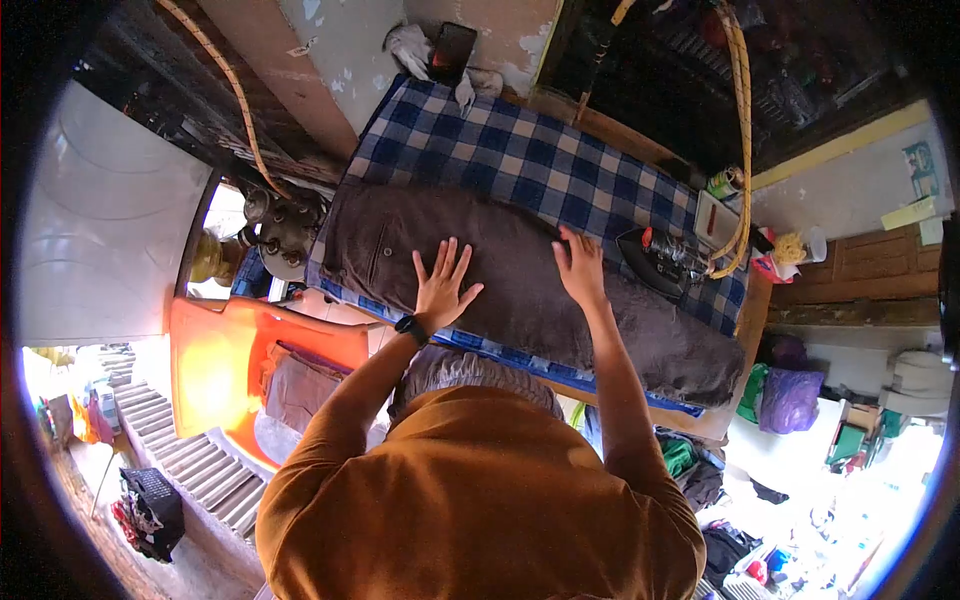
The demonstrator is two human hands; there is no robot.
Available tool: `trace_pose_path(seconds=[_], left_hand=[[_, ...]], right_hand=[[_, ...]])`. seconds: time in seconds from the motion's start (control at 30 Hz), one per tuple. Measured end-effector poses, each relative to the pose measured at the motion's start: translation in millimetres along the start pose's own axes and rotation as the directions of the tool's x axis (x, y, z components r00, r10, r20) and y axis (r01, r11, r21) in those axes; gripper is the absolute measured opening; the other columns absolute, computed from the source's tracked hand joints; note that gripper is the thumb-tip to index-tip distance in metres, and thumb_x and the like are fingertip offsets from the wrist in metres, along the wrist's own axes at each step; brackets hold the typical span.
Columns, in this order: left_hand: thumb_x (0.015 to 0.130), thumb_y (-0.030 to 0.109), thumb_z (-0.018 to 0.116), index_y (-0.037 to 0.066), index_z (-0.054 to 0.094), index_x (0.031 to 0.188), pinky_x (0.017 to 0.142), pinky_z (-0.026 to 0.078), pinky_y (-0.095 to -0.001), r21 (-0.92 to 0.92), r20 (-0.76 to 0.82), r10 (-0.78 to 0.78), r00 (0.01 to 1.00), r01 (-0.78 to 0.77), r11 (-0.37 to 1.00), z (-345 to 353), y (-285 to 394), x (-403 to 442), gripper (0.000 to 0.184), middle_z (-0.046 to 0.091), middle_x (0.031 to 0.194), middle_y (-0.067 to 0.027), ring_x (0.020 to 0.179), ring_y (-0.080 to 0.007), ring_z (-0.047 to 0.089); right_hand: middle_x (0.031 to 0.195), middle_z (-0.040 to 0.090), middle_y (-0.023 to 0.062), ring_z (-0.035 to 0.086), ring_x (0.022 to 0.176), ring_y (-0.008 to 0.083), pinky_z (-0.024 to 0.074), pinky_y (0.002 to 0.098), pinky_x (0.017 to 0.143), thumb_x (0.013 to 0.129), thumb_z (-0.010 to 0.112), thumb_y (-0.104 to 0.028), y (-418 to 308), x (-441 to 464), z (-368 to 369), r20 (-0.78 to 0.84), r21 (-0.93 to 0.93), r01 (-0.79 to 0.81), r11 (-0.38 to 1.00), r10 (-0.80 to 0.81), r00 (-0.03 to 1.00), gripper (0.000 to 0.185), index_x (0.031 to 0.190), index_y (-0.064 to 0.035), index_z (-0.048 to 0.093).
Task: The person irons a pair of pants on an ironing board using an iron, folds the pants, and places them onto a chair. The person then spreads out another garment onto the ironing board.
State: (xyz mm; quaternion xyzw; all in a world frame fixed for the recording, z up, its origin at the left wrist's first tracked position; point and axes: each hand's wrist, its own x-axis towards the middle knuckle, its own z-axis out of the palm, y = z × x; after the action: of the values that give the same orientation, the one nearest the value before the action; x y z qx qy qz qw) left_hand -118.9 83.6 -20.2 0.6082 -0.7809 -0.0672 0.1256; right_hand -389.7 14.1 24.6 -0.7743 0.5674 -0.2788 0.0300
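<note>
A pair of dark grey-brown trousers lies lengthwise across a blue and white checked cloth on the table. My left hand rests on the trousers with its fingers spread, right of a buttoned back pocket. Farther right, my right hand is over the upper edge of the trousers, its fingers stretched out and holding nothing. A black iron sits to the right of my right hand, on or against the trousers and cloth, with a yellowish hose rising from it.
An orange plastic chair with folded clothes stands at the lower left. Metal fittings are beyond the table's left end. A shallow tray and a can stand at the right. A phone lies at the back.
</note>
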Motion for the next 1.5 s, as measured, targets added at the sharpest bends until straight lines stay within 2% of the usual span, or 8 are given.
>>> trace_pose_path(seconds=[0.2,0.43,0.8,0.9,0.97,1.27,1.33,1.5], left_hand=[[0.091,0.048,0.039,0.009,0.029,0.142,0.104,-0.004,-0.064,0.231,-0.181,-0.364,0.914,0.399,0.887,-37,-92,-6,0.066,0.024,0.148,-0.0167,0.14,-0.0302,0.015],[0.089,0.047,0.036,0.007,0.02,0.145,0.107,-0.007,-0.0577,-0.037,-0.142,-0.423,0.895,0.422,0.906,-35,-117,-15,0.07,0.021,0.148,-0.0205,0.14,-0.0327,0.014],[0.085,0.043,0.04,0.007,0.023,0.144,0.108,-0.006,-0.0571,-0.072,-0.117,-0.432,0.894,0.426,0.902,-38,-119,-13,0.071,0.021,0.149,-0.02,0.139,-0.0333,0.014],[0.086,0.044,0.039,0.008,0.022,0.145,0.108,-0.006,-0.0575,-0.04,-0.11,-0.425,0.899,0.423,0.905,-35,-119,-14,0.071,0.02,0.149,-0.0196,0.14,-0.0331,0.013],[0.086,0.044,0.038,0.008,0.022,0.145,0.107,-0.007,-0.0582,-0.006,-0.113,-0.421,0.9,0.423,0.906,-34,-119,-13,0.071,0.019,0.149,-0.0195,0.14,-0.0329,0.012],[0.091,0.051,0.041,0.005,0.042,0.132,0.104,0.021,-0.0599,0.103,-0.473,-0.551,0.688,0.664,0.74,-34,-168,6,0.062,0.038,0.135,-0.0243,0.125,-0.0413,0.036],[0.092,0.054,0.036,0.001,0.052,0.118,0.09,0.042,-0.052,0.144,-0.05,-0.754,0.655,0.752,0.643,-56,-188,20,0.061,0.053,0.118,-0.0266,0.107,-0.0412,0.053],[0.095,0.046,0.037,0.004,0.057,0.091,0.053,0.049,-0.0462,0.348,-0.301,-0.337,0.892,0.432,0.832,-49,-194,17,0.047,0.064,0.08,-0.0189,0.065,-0.0374,0.062]], right_hand=[[0.088,0.066,0.0177,0.063,0.083,0.0331,0.0472,0.0425,0.078,0.093,0.044,-0.047,9,64,30,0.759,0.084,-0.499,0.862,0.269,0.593,0.049,0.098,-0.0021,0.065],[0.111,0.062,0.0108,0.057,0.098,0.0232,0.0457,0.0373,0.085,0.093,0.042,-0.035,43,69,100,0.996,0.074,-0.723,0.687,-0.018,0.085,0.043,0.112,-0.0027,0.063],[0.103,0.064,0.0101,0.06,0.092,0.0201,0.0471,0.0326,0.081,0.091,0.053,-0.039,-16,102,55,0.89,0.344,-0.927,0.151,0.263,0.373,0.041,0.114,-0.0067,0.061],[0.095,0.064,0.0099,0.059,0.093,0.0217,0.0456,0.0322,0.082,0.091,0.053,-0.043,-21,123,58,0.828,0.159,-0.748,0.644,0.326,0.456,0.039,0.103,-0.0062,0.062],[0.077,0.062,0.0119,0.061,0.078,0.0253,0.0471,0.0368,0.071,0.089,0.056,-0.041,-35,125,64,0.531,-0.127,-0.15,0.98,0.195,0.824,0.034,0.085,-0.0064,0.057],[0.1,0.056,0.0097,0.049,0.093,0.0284,0.0385,0.0441,0.079,0.083,0.061,-0.026,-71,51,55,-0.022,-0.125,0.013,0.992,-0.016,1.0,0.02,0.094,-0.0098,0.056],[0.102,0.055,0.0095,0.05,0.095,0.0301,0.0389,0.0451,0.082,0.079,0.063,-0.019,-74,3,38,-0.019,-0.048,0.13,0.99,-0.131,0.991,0.016,0.092,-0.011,0.059],[0.099,0.054,0.0101,0.049,0.094,0.0319,0.0383,0.047,0.083,0.075,0.064,-0.016,-12,-104,-17,-0.127,-0.096,-0.285,0.954,0.272,0.954,0.015,0.089,-0.013,0.059]])
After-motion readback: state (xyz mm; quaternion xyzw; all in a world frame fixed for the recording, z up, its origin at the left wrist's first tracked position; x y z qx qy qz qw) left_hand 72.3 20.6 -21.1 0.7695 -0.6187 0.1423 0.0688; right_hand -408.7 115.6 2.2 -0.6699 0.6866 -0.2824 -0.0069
